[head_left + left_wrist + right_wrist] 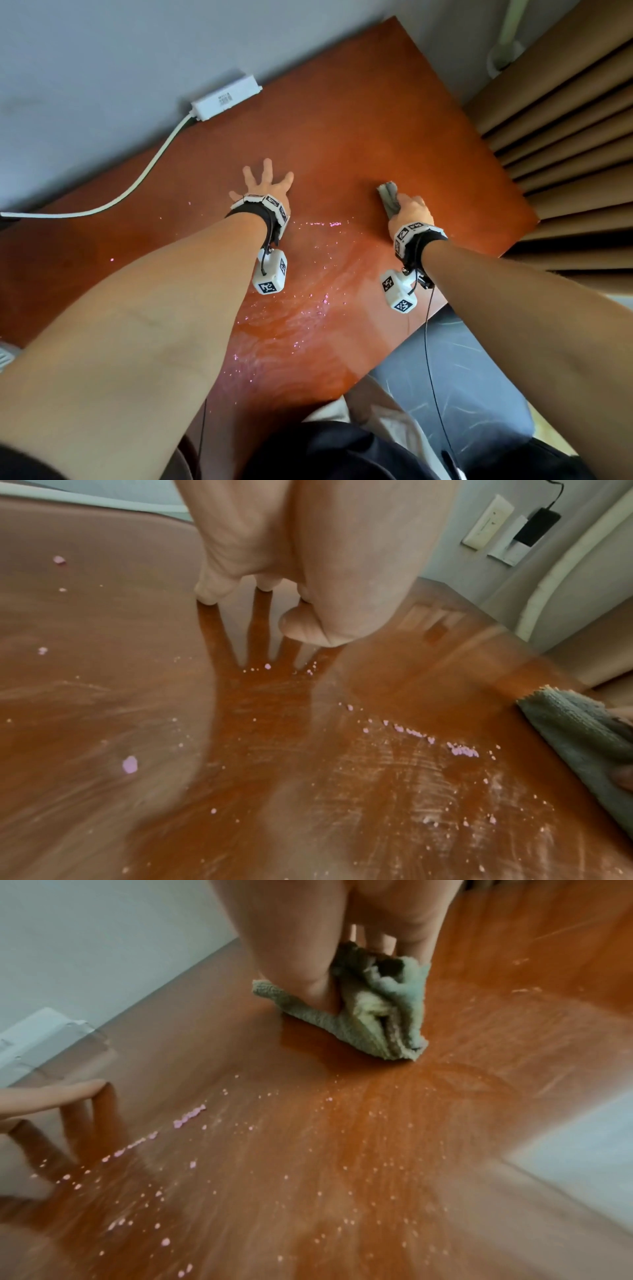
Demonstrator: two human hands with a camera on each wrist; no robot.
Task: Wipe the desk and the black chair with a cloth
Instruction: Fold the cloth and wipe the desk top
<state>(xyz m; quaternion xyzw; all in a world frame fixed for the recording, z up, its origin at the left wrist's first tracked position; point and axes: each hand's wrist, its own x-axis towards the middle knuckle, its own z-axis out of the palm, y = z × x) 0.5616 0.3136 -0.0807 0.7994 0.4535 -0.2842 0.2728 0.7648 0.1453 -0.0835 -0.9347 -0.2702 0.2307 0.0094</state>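
The reddish-brown desk (359,113) fills the head view, streaked with pale smears and pink crumbs (323,301) near its front. My right hand (409,210) grips a bunched grey-green cloth (388,197) and presses it on the desk toward the right edge; the right wrist view shows the cloth (377,1015) crumpled under my fingers (315,988). My left hand (265,181) lies flat on the desk with fingers spread, left of the cloth. In the left wrist view its fingertips (209,593) touch the surface and the cloth (578,737) lies at the right. A dark chair seat (455,387) shows below the desk's front edge.
A white power adapter (226,97) with its cable (150,168) lies at the desk's back left by the grey wall. Brown slatted blinds (565,137) stand beyond the right edge. A line of pink crumbs (188,1118) lies between the hands.
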